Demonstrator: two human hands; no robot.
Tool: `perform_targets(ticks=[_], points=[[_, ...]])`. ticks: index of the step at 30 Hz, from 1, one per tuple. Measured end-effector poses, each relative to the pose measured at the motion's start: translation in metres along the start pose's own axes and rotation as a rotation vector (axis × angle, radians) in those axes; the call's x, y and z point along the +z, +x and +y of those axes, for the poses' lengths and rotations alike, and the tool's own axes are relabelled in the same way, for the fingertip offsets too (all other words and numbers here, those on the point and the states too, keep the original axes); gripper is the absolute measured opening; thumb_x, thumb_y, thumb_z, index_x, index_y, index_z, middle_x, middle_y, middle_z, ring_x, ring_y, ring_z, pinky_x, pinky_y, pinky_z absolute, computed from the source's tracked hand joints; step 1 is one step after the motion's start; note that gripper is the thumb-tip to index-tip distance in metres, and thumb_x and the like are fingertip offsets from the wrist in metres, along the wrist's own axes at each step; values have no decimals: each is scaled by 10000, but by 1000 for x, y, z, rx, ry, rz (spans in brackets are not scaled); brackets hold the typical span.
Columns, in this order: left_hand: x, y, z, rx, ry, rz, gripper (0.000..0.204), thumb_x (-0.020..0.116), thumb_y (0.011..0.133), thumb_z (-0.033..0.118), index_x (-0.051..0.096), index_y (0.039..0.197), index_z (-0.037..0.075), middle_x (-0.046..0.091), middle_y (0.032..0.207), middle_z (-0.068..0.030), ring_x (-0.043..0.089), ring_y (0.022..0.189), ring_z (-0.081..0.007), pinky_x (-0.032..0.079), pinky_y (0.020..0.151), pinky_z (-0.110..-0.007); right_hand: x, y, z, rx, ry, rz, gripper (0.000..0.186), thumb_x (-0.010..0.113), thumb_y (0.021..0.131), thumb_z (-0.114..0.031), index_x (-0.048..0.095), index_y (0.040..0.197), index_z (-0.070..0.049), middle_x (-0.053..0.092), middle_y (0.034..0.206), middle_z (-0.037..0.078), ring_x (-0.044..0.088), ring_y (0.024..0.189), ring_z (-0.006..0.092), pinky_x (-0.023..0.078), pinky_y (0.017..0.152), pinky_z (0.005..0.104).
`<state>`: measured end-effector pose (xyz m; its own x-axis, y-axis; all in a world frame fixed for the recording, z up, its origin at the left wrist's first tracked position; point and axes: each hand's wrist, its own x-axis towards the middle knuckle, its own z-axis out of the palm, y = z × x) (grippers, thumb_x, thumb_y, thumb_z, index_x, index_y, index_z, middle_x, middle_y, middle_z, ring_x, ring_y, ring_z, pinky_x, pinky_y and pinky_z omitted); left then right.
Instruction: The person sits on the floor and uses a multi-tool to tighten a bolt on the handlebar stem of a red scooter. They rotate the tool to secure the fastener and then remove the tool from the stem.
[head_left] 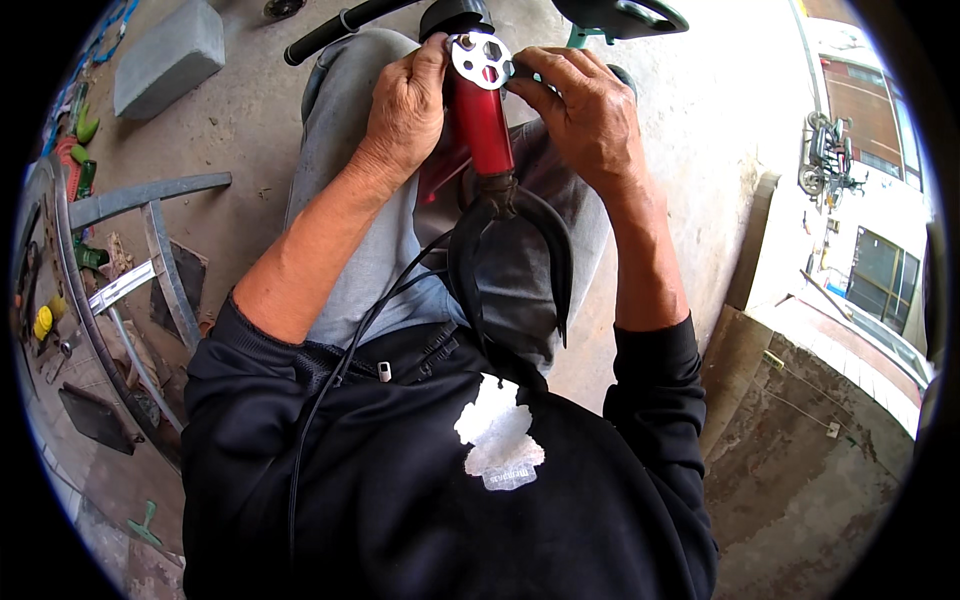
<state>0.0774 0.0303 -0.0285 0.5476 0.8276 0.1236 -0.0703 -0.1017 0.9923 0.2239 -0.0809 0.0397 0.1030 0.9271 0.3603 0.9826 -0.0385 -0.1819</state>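
The left hand [405, 115] pinches a holed metal disc [480, 59] at the far end of a red bicycle head tube [483, 130]. At its right edge, the right hand [592, 112] bunches its fingers, exact hold unclear.

I look through one wide camera on the wearer's head, facing down: the jacket [370, 480] is near, the left hand [408, 112] and right hand [592, 115] farther, with floor [240, 125] to the left and a window [885, 275] far right.

Bright daylight; washed-out glare at right; edges curved, corners black.
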Motion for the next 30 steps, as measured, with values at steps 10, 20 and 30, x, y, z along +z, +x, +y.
perform_targets(ticks=[10, 20, 30], points=[[-4, 5, -15, -76, -103, -141, 451, 413, 1068, 377, 641, 1105, -10, 677, 845, -132, 627, 758, -224, 503, 741, -344, -20, -18, -26, 236, 154, 54, 228, 759, 852, -231, 716, 950, -31, 689, 786, 92, 673, 668, 234, 526, 600, 338], [-6, 7, -29, 362, 364, -133, 290, 495, 1000, 146, 531, 1255, 12, 703, 960, -152, 703, 859, -291, 573, 778, -389, -19, -9, -79, 396, 252, 59, 205, 763, 861, -178, 732, 912, 18, 679, 658, 82, 635, 567, 95, 496, 523, 244], [-4, 8, -33, 286, 148, -170, 316, 547, 933, 190, 562, 1187, 1, 705, 907, -141, 705, 799, -281, 587, 718, -378, -10, 2, -94, 477, 282, 79, 271, 717, 825, -205, 609, 685, 0, 623, 629, 172, 637, 552, 331, 482, 496, 401]])
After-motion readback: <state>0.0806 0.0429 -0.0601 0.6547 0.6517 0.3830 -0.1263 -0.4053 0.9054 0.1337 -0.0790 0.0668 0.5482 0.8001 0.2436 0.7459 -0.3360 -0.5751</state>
